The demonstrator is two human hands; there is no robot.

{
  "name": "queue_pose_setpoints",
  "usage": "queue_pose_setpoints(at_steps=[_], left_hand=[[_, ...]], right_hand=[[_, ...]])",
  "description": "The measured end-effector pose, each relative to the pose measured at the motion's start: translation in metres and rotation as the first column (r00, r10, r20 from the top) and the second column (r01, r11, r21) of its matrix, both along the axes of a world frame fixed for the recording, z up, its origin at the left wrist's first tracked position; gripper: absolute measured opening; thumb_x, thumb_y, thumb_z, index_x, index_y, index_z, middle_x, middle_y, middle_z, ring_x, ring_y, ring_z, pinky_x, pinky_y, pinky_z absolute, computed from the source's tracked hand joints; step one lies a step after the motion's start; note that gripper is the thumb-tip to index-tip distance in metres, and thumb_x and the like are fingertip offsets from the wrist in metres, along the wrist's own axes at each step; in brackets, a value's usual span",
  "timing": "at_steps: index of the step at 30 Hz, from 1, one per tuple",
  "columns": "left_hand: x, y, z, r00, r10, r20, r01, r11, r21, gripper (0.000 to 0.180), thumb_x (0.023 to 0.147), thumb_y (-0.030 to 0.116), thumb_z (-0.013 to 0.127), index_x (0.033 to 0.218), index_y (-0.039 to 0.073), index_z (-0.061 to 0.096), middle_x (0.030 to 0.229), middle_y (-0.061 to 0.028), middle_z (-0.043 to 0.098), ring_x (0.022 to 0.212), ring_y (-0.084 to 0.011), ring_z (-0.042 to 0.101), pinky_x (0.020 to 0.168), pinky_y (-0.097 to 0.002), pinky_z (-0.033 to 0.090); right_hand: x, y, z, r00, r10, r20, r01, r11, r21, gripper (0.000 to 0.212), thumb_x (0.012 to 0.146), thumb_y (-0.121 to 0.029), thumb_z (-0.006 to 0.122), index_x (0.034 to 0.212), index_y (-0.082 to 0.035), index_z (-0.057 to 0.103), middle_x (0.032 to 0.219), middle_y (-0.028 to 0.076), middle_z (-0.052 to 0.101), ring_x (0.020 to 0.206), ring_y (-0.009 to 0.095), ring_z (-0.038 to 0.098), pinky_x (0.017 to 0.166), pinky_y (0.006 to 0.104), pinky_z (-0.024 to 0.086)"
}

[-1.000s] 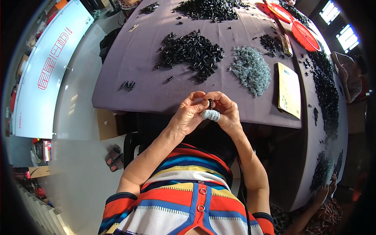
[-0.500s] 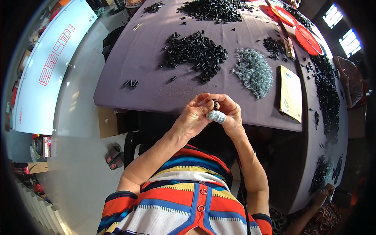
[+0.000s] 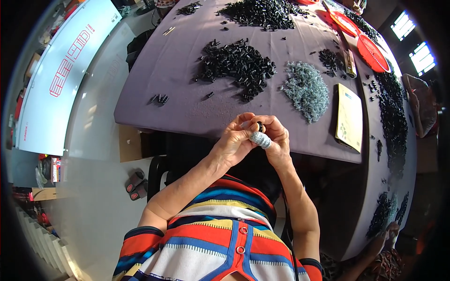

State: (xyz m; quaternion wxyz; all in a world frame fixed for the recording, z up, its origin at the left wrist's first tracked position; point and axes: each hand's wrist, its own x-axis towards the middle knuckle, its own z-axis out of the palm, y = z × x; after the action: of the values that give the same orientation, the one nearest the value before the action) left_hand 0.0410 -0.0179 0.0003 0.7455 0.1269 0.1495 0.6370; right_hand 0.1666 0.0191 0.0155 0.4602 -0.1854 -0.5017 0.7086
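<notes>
Just over the table's near edge, my two hands meet with their fingertips close together. My left hand is closed in a pinch, with a small whitish, see-through bit at its fingertips that is too small to name. My right hand pinches a small black plastic part between thumb and fingers. A grey, speckled wrap covers my right thumb. Beyond the hands lie a heap of black plastic parts and, to its right, a heap of small transparent pieces.
A mauve cloth covers the table. On it lie a tan booklet, several loose black parts and red baskets. Another person's hands work at the lower right. A white panel stands left, slippers on the floor.
The whole view has shifted slightly. My hands keep nearly the same pinch, and the black part has turned a little between the fingertips.
</notes>
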Motion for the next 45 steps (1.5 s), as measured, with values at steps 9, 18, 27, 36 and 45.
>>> queue_pose_setpoints(at_steps=[9, 18, 27, 36, 45], left_hand=[[0.005, 0.002, 0.004, 1.0, 0.002, 0.025, -0.003, 1.0, 0.029, 0.038, 0.075, 0.0, 0.067, 0.109, 0.01, 0.054, 0.086, -0.0028, 0.065, 0.086, -0.0146, 0.061, 0.082, -0.0294, 0.047], [0.006, -0.003, -0.001, 0.999, 0.008, 0.042, -0.008, 1.0, 0.0, 0.039, 0.075, 0.0, 0.067, 0.109, 0.008, 0.052, 0.088, -0.0064, 0.064, 0.087, -0.0173, 0.061, 0.08, -0.0298, 0.049], [-0.002, 0.002, 0.002, 0.998, 0.06, 0.007, -0.06, 0.998, -0.004, 0.029, 0.077, 0.001, 0.066, 0.105, 0.008, 0.057, 0.088, -0.0065, 0.063, 0.084, -0.0161, 0.061, 0.078, -0.0262, 0.05], [-0.009, 0.0, 0.006, 0.982, 0.107, -0.153, -0.118, 0.991, -0.06, 0.027, 0.081, -0.001, 0.061, 0.105, 0.008, 0.053, 0.089, -0.0071, 0.061, 0.082, -0.0154, 0.06, 0.076, -0.0279, 0.048], [-0.051, -0.01, 0.005, 0.968, 0.076, -0.24, -0.1, 0.991, -0.088, 0.015, 0.082, 0.007, 0.062, 0.097, 0.009, 0.06, 0.084, -0.0075, 0.061, 0.064, -0.0093, 0.05, 0.062, -0.0233, 0.042]], right_hand=[[0.003, 0.002, 0.002, 0.999, -0.029, 0.025, 0.028, 0.998, 0.051, 0.024, 0.076, -0.007, 0.07, 0.096, 0.0, 0.058, 0.094, 0.005, 0.06, 0.087, 0.011, 0.056, 0.083, 0.0245, 0.043], [0.004, 0.002, -0.008, 0.992, -0.069, 0.102, 0.06, 0.994, 0.088, 0.018, 0.08, -0.008, 0.067, 0.093, 0.0, 0.058, 0.092, 0.006, 0.061, 0.081, 0.011, 0.058, 0.08, 0.0247, 0.045], [-0.004, 0.001, -0.005, 0.999, 0.01, -0.051, -0.01, 1.0, 0.003, 0.035, 0.073, 0.001, 0.072, 0.105, -0.002, 0.059, 0.108, 0.005, 0.06, 0.094, 0.009, 0.055, 0.086, 0.0236, 0.043], [0.0, 0.0, -0.006, 0.998, 0.016, 0.068, -0.016, 1.0, 0.003, 0.035, 0.076, 0.0, 0.069, 0.109, -0.002, 0.058, 0.098, 0.0, 0.059, 0.09, 0.007, 0.054, 0.081, 0.0217, 0.045], [0.025, 0.038, 0.015, 0.482, -0.693, 0.535, 0.098, 0.65, 0.754, 0.018, 0.071, 0.002, 0.06, 0.087, -0.006, 0.064, 0.086, 0.011, 0.06, 0.079, 0.03, 0.053, 0.071, 0.0376, 0.044]])
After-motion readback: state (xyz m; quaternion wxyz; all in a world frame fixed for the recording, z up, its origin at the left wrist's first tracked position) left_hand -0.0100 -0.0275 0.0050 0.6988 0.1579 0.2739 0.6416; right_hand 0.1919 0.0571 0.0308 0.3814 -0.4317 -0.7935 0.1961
